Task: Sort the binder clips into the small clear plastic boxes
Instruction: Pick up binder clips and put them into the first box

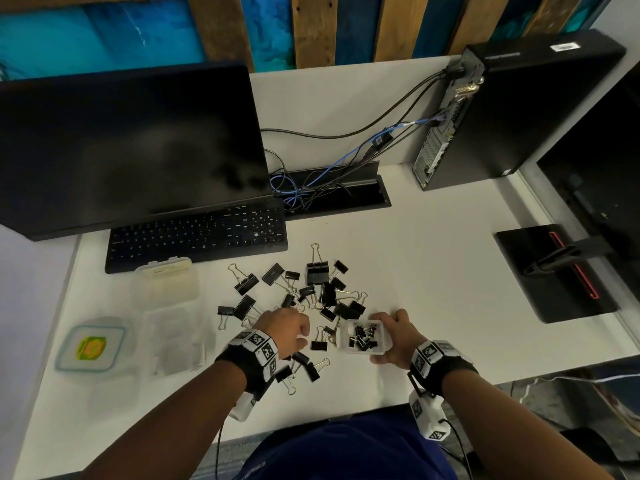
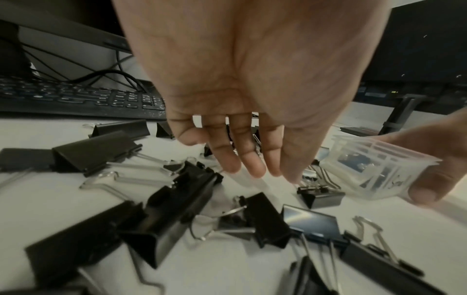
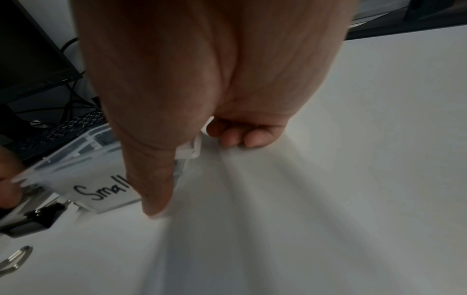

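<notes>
Two hands at work: your right hand (image 1: 394,337) grips the box marked "Small" (image 1: 365,337), your left hand (image 1: 285,325) hovers slack-fingered over mixed binder clips (image 1: 318,289), risking a wrong-size pick.

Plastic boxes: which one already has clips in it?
The small clear box held by the right hand, marked "Small"; the other boxes sit at the left.

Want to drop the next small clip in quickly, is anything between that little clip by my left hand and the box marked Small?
Nothing visible: the small clip lies just left of the open box, bare table between.
</notes>
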